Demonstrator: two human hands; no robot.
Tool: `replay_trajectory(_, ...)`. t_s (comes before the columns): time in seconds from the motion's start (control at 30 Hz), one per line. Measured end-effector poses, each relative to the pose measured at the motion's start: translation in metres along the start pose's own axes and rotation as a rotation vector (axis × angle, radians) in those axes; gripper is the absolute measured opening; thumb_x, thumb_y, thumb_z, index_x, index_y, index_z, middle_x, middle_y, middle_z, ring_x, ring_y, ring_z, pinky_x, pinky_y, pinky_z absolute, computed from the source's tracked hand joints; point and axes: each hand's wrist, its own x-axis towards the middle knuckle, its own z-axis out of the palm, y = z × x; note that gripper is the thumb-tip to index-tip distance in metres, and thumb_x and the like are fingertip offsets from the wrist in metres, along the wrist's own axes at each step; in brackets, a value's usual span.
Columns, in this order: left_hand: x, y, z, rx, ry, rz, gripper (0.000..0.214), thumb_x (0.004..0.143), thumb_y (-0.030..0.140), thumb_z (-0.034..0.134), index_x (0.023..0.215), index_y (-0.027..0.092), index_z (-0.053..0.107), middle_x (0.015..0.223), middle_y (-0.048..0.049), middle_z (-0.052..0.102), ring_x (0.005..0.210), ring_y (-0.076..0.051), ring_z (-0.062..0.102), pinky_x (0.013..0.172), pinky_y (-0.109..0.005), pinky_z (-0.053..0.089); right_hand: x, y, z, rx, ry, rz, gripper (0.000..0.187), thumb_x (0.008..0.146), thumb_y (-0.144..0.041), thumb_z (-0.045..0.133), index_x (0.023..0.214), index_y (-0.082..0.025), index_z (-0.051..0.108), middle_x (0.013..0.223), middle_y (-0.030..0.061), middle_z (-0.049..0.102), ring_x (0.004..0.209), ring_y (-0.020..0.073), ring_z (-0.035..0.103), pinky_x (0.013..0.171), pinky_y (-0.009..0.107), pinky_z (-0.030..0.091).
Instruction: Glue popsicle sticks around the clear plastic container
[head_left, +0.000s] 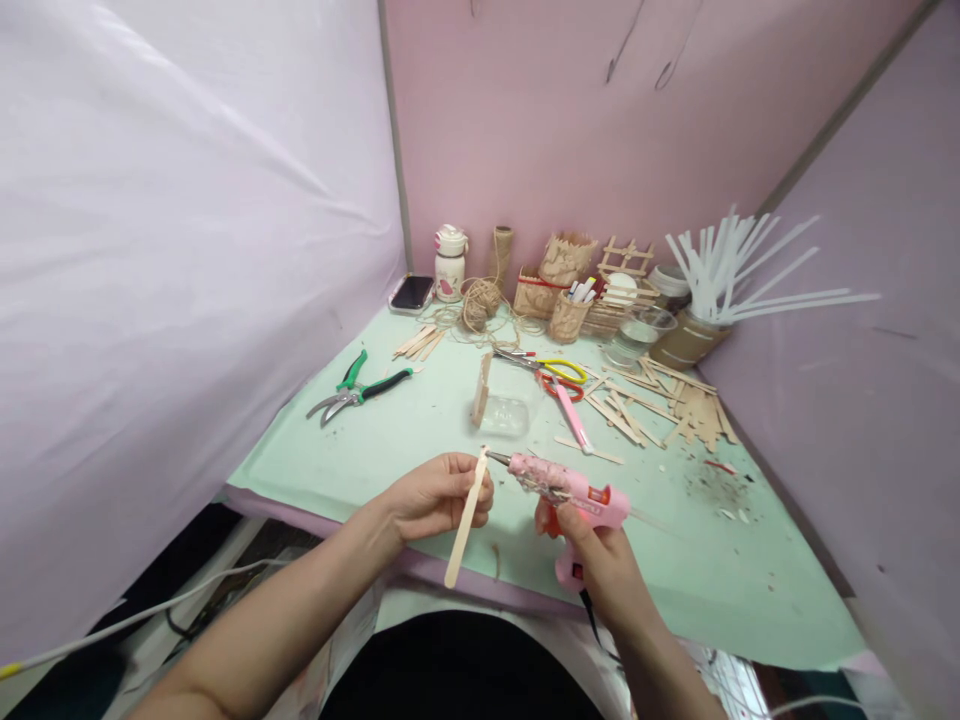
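Note:
Between the thumb and fingers of my left hand [442,495] is a wooden craft stick [466,525], tilted, with its rounded lower end toward me. My right hand [592,545] grips a pink hot glue gun [570,490] by its handle, and a glue stick pokes out of its back. The gun's metal nozzle meets or nearly meets the upper end of the stick; whether they touch I cannot tell. Just beyond the nozzle, a clear container [506,412] stands on the table with craft sticks along its left side.
Pruning shears [356,390] lie at left. Scissors [562,372], a pink craft knife [572,415] and loose craft sticks [622,410] lie right of centre. Twine [482,303], a bottle [450,265], a phone [412,293] and a holder of white glue sticks [690,338] stand or lie behind.

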Motion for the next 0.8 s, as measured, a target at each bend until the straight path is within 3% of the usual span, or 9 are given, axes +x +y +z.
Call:
replay_trajectory(0.2, 0.000, 0.000, 0.000, -0.008, 0.002, -0.003, 0.036, 0.067, 0.027, 0.084, 0.057, 0.012, 0.052, 0.052, 0.0049, 0.039, 0.048, -0.005, 0.032, 0.050, -0.021, 0.025, -0.005, -0.004, 0.003, 0.050, 0.000, 0.054, 0.050, 0.085, -0.064, 0.052, 0.070, -0.018, 0.064, 0.068, 0.0031, 0.056, 0.063, 0.0157, 0.051, 0.050, 0.024, 0.042)
replay_trajectory(0.33, 0.000, -0.001, -0.001, -0.007, -0.018, -0.002, 0.038, 0.065, 0.032, 0.085, 0.059, 0.012, 0.053, 0.052, 0.0055, 0.038, 0.048, -0.005, 0.031, 0.050, -0.021, 0.024, -0.005, -0.007, 0.005, 0.058, 0.018, 0.069, 0.049, 0.087, -0.064, 0.050, 0.072, -0.018, 0.062, 0.062, -0.0001, 0.050, 0.055, 0.0132, 0.045, 0.047, 0.024, 0.038)
replay_trajectory(0.53, 0.001, -0.001, -0.001, -0.025, -0.025, -0.009, 0.046, 0.062, 0.036, 0.087, 0.055, 0.013, 0.048, 0.052, 0.0060, 0.035, 0.049, -0.005, 0.030, 0.050, -0.021, 0.024, -0.002, -0.004, 0.002, 0.021, -0.006, -0.002, 0.050, 0.087, -0.062, 0.051, 0.070, -0.017, 0.064, 0.071, 0.0037, 0.058, 0.070, 0.0176, 0.053, 0.065, 0.029, 0.043)
replay_trajectory(0.8, 0.002, -0.003, -0.002, -0.023, -0.023, -0.018, 0.044, 0.065, 0.036, 0.086, 0.057, 0.012, 0.050, 0.052, 0.0061, 0.034, 0.049, -0.005, 0.030, 0.051, -0.022, 0.024, -0.002, 0.003, 0.001, 0.020, 0.000, -0.010, 0.048, 0.090, -0.060, 0.049, 0.072, -0.018, 0.065, 0.073, 0.0036, 0.060, 0.071, 0.0177, 0.053, 0.067, 0.029, 0.042)
